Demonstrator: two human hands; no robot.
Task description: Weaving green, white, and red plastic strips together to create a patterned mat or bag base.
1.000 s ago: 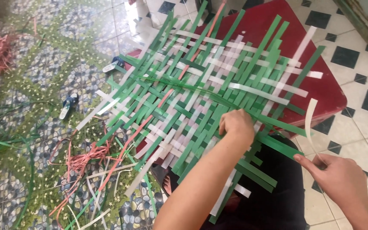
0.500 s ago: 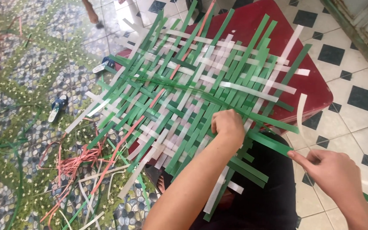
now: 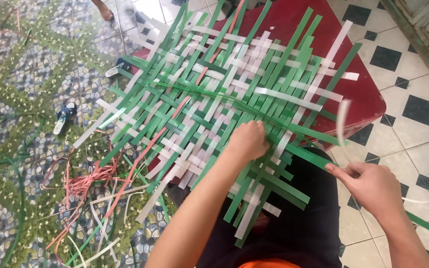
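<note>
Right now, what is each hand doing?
Left hand: closed, pressing the woven green-and-white plastic strip mat.
Right hand: closed, pinching a loose white plastic strip.

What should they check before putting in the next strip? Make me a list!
1. Left hand presses down on the woven mat: ok.
2. Right hand pinches a white strip that curls upward: ok.
3. Mat rests on the red stool, though its near edge hangs off over the lap: ok.
4. Which gap the strip should enter: cannot tell, the left hand covers that spot.
5. Weave is tight near the left hand: not ok, loose green ends splay out there.
6. Spare strips lie on the floor nearby: ok.
</note>
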